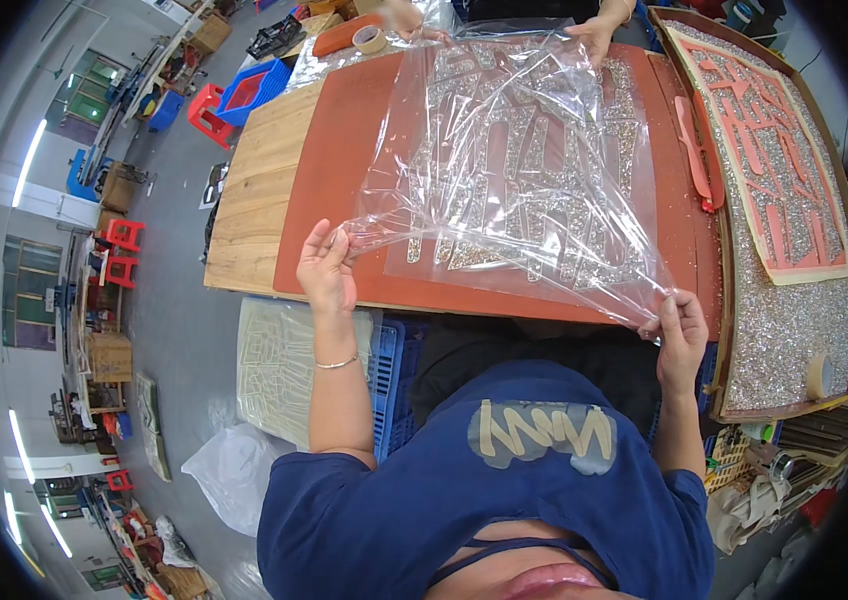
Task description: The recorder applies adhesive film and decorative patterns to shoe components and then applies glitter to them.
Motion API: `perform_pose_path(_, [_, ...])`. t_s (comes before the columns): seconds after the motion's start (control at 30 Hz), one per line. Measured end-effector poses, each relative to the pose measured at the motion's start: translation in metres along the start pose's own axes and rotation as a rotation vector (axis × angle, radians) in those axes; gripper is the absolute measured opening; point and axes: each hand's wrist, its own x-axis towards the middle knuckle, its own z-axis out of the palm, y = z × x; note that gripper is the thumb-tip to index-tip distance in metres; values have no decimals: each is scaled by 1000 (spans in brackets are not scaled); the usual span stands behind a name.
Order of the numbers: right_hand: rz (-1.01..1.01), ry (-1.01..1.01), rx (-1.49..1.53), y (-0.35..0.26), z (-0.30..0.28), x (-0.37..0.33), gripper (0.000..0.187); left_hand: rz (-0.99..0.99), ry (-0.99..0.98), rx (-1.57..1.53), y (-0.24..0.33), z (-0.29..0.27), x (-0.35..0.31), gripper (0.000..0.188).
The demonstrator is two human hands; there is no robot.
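Observation:
A clear plastic film [534, 130] is stretched slack and wrinkled over the red work surface [344, 170]. My left hand [329, 268] pinches its near left corner between thumb and fingers. At the near right corner, my right hand [679, 328] grips the film the same way. Across the table, another person's hand [596, 36] is at the film's far edge; their other hand at the far left is blurred. Under the film lie silvery glittering cut-out shapes [504, 250], seen through its glare. Whether the film touches them everywhere, I cannot tell.
On the right stands a tray of silvery stones [774, 350] holding a pink stencil sheet [779, 170] and a tape roll [820, 378]. Red plastic scrapers [696, 150] lie beside it. Below left are a blue crate [396, 380] and a patterned sheet [289, 360].

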Motion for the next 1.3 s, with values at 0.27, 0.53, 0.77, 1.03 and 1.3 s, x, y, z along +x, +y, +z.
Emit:
perform_pose_path(0.27, [113,9,-76,5,-12,-3,17,-37,94,144,-13,-12,-5,25])
perform_pose_path(0.53, [118,73,-156,23,-41,25,20,-203,-4,265,-37,-5,-19,29])
perform_pose_path(0.77, [29,138,-282,29,-36,43,22,-620,-95,-3,-39,17,8,45])
perform_pose_path(1.03, [-8,146,-350,17,-46,43,23,-627,-302,598,-29,15,-2,28])
perform_pose_path(1.3, [-22,126,-375,40,-53,42,26,-686,-207,519,-23,-9,-11,19])
